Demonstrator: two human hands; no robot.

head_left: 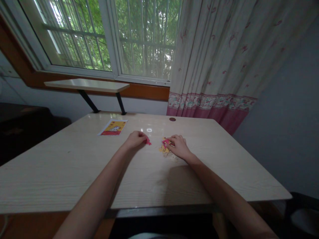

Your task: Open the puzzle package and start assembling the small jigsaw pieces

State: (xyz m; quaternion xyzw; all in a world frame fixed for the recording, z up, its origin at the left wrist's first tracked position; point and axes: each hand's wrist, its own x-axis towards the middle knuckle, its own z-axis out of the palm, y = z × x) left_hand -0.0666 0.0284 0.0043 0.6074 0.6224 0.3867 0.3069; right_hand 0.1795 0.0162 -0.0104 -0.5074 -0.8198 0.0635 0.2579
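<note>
My left hand (136, 138) is closed, its fingertips pinching a small pinkish-red jigsaw piece (149, 141) at the tabletop. To its right lies a small pile of jigsaw pieces (163, 150), yellow, pink and pale beige, some overlapping. Over the right side of this pile curls my right hand (179, 146), thumb and fingers closed around a pink piece (165, 142). The fingers partly cover the pile. A yellow and red picture sheet (114, 127) with a pale figure on it lies flat, farther back on the left.
The pale wood-grain table (74, 172) stands against a windowed wall. A raised shelf (87, 85) on black posts rises at the back left. Near the rear edge is a dark round disc (172, 119). A patterned curtain (206, 83) hangs behind the table.
</note>
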